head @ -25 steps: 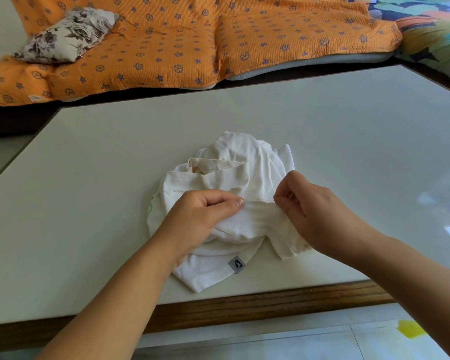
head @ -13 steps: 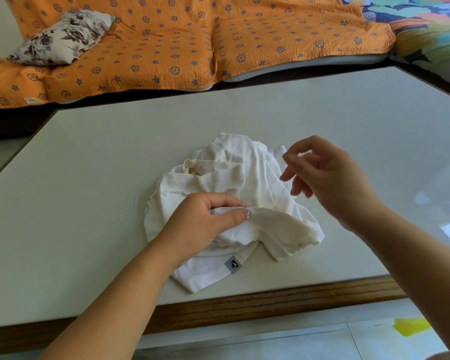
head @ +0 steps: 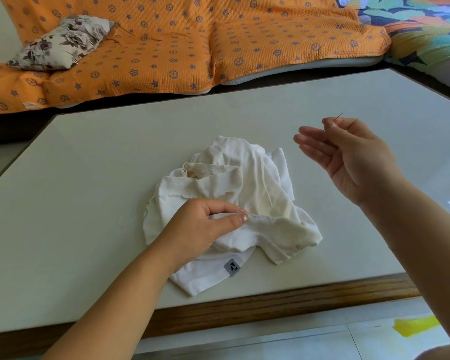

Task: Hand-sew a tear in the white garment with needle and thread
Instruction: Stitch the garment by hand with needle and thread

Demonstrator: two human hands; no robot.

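Now needle [head: 338, 117] raised clear, pinched by right hand [head: 348, 157], stitch judged pulled through; white garment [head: 257, 178] fold still pinched by left hand [head: 200, 229].

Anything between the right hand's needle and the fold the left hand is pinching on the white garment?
Nothing visible. The right hand holds the needle raised, right of the white garment; only open air and loose folds lie before the fold the left hand pinches.

On the surface [head: 102, 165], toward the near edge: garment [head: 247, 178]. On its near left part: left hand [head: 200, 229]. Right of it, above the surface: right hand [head: 348, 157], needle [head: 338, 117] at its far side. Far left: pillow [head: 63, 42].
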